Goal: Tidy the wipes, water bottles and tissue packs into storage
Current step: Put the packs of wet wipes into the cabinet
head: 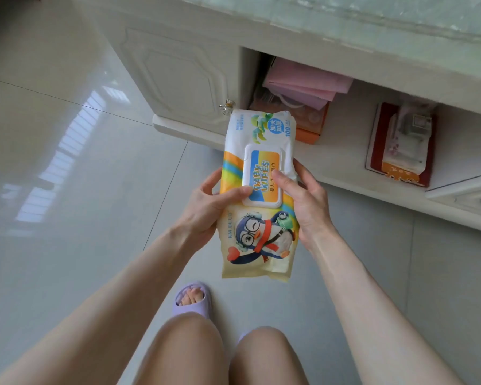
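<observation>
Head view: a person crouches on a pale tiled floor [67, 190] before a white cabinet [178, 79], holding a pack of baby wipes [257, 237] in both hands above the knees. The left hand [206, 209] grips the pack's left edge, its thumb pressed on the lower left corner of the white flip lid [263, 176] while the fingers curl behind the pack, mostly out of sight. The right hand [303, 195] clasps the right edge, thumb laid across the lid's right side and the other fingers wrapped behind. The pack is held lengthwise, pointing away from the person, with a penguin cartoon on the near half and its far end just in front of the cabinet's open shelf [342, 159]. A closed cabinet door [175, 76] with a small metal knob [227, 105] stands left of the opening. Inside the shelf, at left, folded pink cloth [303, 84] lies atop an orange box [311, 129]. Farther right, a wrapped pack [406, 145] rests on a dark red box [378, 140]. A greenish marbled top [372, 18] overhangs the shelf. One foot in a lilac slipper [190, 301] shows below the pack, between the forearms.
</observation>
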